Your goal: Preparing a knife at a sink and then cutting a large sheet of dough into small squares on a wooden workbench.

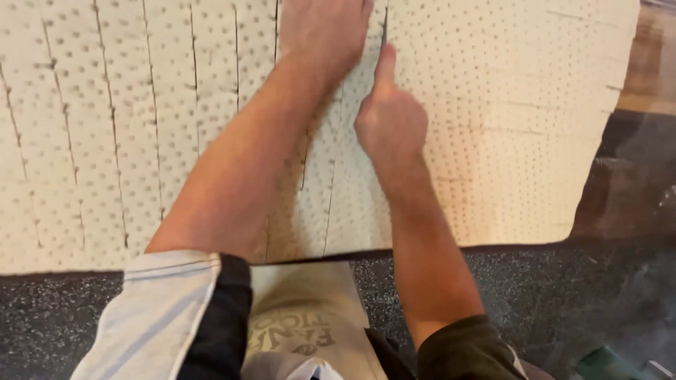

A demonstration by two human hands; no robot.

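sheet: big cream dimpled foam-like sheet [507,127] lying flat on dark speckled floor [549,295], fills most of the view, near edge runs just in front of the person's knees
cuts: several long slits run from far to near across the left and middle of the sheet, splitting it into narrow strips [176,105]; right part uncut
left hand: left hand [324,32] pressed palm-down on the sheet at the far edge of view, beside the slit in progress; fingers cut off by the frame, so spread cannot be told
right hand: right hand [391,123] closed in a fist around a thin dark blade [384,32], forefinger stretched along its back; handle hidden in the fist
blade: tip in the sheet, just right of the left hand, at the top of a slit line, well in from the sheet's right edge
arms: forearms nearly cross, left one lies over the cut strips
clothes: grey sleeve [155,317] at near left, dark sleeve [465,348] at near right, beige printed garment [310,317] between
floor right: brown wooden floor [651,63] past the sheet's right edge, green thing [609,366] at the near right corner, too cropped to tell
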